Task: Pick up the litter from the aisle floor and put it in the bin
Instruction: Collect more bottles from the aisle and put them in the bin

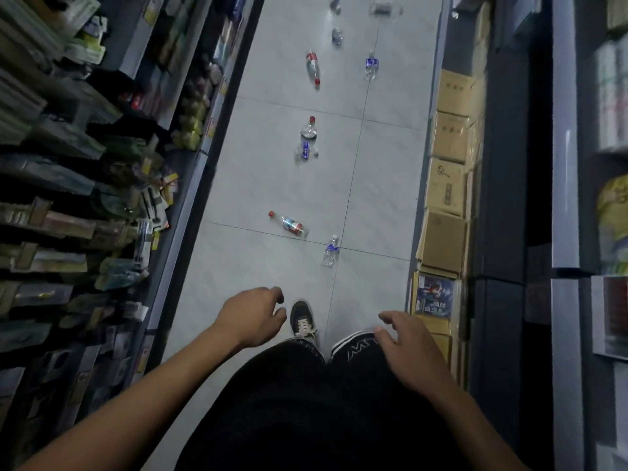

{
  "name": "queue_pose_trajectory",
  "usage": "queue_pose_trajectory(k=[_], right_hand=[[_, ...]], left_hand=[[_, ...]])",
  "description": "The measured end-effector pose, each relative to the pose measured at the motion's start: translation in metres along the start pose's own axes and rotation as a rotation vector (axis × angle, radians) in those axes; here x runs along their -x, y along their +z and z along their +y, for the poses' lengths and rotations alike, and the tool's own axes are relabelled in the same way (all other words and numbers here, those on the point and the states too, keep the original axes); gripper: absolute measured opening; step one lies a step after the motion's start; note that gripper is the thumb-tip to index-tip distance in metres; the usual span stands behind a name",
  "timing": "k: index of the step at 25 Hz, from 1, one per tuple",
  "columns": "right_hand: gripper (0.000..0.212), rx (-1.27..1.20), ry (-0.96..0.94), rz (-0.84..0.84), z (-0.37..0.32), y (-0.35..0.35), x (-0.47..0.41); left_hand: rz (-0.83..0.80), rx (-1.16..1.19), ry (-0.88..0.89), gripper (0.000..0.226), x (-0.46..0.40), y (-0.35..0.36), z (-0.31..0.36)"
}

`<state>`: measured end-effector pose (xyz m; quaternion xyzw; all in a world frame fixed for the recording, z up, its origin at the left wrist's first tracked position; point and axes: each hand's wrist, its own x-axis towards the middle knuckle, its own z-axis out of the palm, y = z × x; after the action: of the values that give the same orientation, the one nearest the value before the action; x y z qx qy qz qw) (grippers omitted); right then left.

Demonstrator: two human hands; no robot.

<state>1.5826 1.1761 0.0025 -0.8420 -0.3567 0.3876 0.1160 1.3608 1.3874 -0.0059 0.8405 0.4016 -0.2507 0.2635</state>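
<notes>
Left hand [253, 317] and right hand [413, 348]: both empty, fingers loosely curled and spread, held out low ahead of the body, likely for balance mid-stride. Nothing picked up yet. Nearest litter just ahead: red-capped bottle [289, 225] lying on its side, crumpled blue-label bottle [330, 251] close beside it. More bottles [307, 141] strung along the aisle floor [373, 185], probably dropped, not placed. Cartons [445, 185] stacked against the right-hand shelving. No bin in view.

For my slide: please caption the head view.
Empty hands above plastic bottles littering the shop aisle floor.
</notes>
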Motion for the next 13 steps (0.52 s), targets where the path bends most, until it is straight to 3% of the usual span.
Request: queue_pose_trajectory(k=[7, 13], right_hand=[[0.035, -0.075, 0.059, -0.013, 0.010, -0.075, -0.108], [0.037, -0.020, -0.021, -0.072, 0.001, -0.147, -0.230]], left_hand=[[0.035, -0.019, 0.016, 0.040, -0.130, -0.096, 0.043], [-0.020, 0.051, -0.110, 0.039, -0.207, -0.134, 0.069]])
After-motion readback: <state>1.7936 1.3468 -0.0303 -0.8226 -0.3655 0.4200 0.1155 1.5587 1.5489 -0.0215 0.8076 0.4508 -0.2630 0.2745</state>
